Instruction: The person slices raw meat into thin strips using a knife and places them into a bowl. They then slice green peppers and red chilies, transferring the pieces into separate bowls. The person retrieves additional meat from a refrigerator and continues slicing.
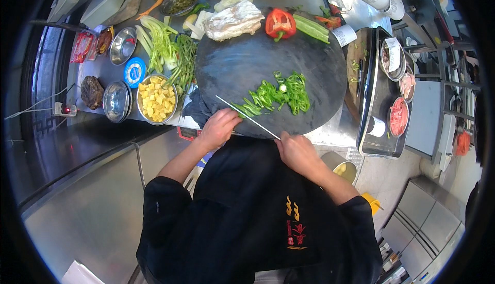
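Note:
My right hand [296, 150] grips the handle of a kitchen knife [249, 118] at the near edge of a round dark cutting board [232, 67]. The blade slants away to the left, over the board, with its thin edge or spine seen from above. Beside the blade, my left hand [220, 127] has its fingers bent on the end of a green pepper [246, 110]. Slices of green pepper [297, 92] lie heaped to the right of the knife. At the board's far side are a cut red bell pepper [280, 24], a green stalk piece [311, 28] and a whitish block of food [233, 20].
Left of the board stand a bowl of yellow cubes [156, 99], celery [160, 44], long green vegetables [185, 57] and steel bowls [116, 101]. A dark cloth [196, 108] touches the board's left edge. To the right, a metal tray [381, 129] holds bowls of sliced meat [398, 117].

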A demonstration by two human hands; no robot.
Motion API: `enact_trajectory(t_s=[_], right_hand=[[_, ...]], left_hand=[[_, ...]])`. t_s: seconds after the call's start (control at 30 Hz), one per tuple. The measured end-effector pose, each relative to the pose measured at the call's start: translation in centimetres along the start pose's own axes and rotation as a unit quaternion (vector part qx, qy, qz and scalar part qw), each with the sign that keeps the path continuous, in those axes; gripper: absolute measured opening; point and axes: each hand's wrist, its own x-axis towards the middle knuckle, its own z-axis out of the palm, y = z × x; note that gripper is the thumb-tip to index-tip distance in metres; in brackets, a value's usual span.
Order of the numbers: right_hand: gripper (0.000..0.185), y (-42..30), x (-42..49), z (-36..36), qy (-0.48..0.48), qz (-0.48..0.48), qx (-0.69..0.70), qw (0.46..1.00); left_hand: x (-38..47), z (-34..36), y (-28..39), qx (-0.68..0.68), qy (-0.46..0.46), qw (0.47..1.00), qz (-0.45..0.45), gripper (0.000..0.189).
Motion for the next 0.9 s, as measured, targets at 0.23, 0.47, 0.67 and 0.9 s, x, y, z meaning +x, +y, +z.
enact_trajectory(t_s=[0.23,0.47,0.67,0.9], right_hand=[[0.026,0.0,0.1,-0.5,0.012,-0.026,0.030,0.999],[0.028,0.8,1.3,1.1,0.009,-0.011,0.092,0.996],[0.029,4.9,-0.1,1.1,0.064,0.048,0.154,0.985],[0.025,5.7,-2.2,-1.6,0.119,0.129,0.151,0.973]], left_hand=[[-0.6,0.0,0.0,0.022,0.000,1.000,0.006,0.029],[-0.1,-0.3,0.6,0.022,-0.003,1.000,-0.004,0.029],[3.5,2.6,1.0,0.029,0.008,0.999,-0.012,0.027],[8.9,3.2,2.5,0.051,0.046,0.997,0.015,0.019]])
